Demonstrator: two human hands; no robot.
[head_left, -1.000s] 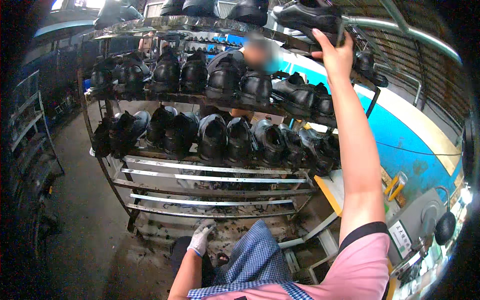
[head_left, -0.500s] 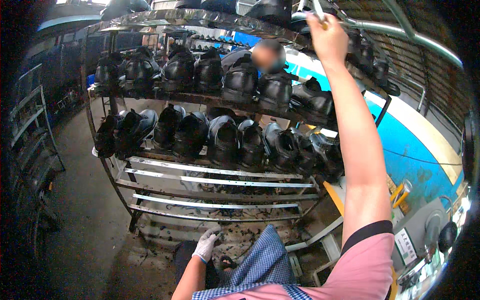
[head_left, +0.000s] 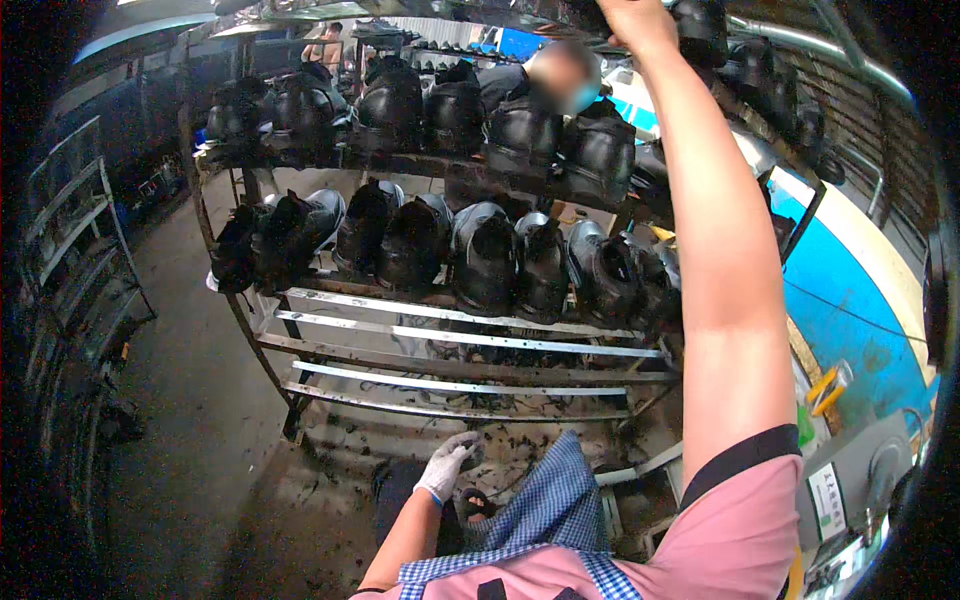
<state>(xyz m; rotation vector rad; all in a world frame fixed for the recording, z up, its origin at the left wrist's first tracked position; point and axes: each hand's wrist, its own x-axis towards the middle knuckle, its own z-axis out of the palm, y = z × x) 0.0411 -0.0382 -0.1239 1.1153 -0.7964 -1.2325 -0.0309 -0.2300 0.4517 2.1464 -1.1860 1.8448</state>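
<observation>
My bare right hand [head_left: 640, 22] is raised to the top shelf of a metal shoe rack [head_left: 440, 170], close to a black shoe [head_left: 698, 32]. Its fingers are curled, and the top edge of the picture cuts off part of the hand. What they close on cannot be made out. Low in front of the rack hangs my left hand [head_left: 450, 466] in a white glove with greyish fingertips. Its fingers are loosely bent and apart, with nothing visible in them. Black shoes [head_left: 485, 255] stand in rows on the two shelves below the top one, several with grey uppers.
Bare metal bars [head_left: 480, 340] form the rack's lower tiers. Another person [head_left: 510, 85] is behind the rack. A second rack [head_left: 80, 230] stands at the left. To the right are a blue panel [head_left: 840, 290], a yellow-handled tool [head_left: 830, 388] and a grey machine [head_left: 860, 470]. Dark scraps litter the floor.
My view has shifted, so the rack sits further right. The right hand is higher in the picture, and the pale stick-like thing seen at its fingers is out of view. My left hand stays low.
</observation>
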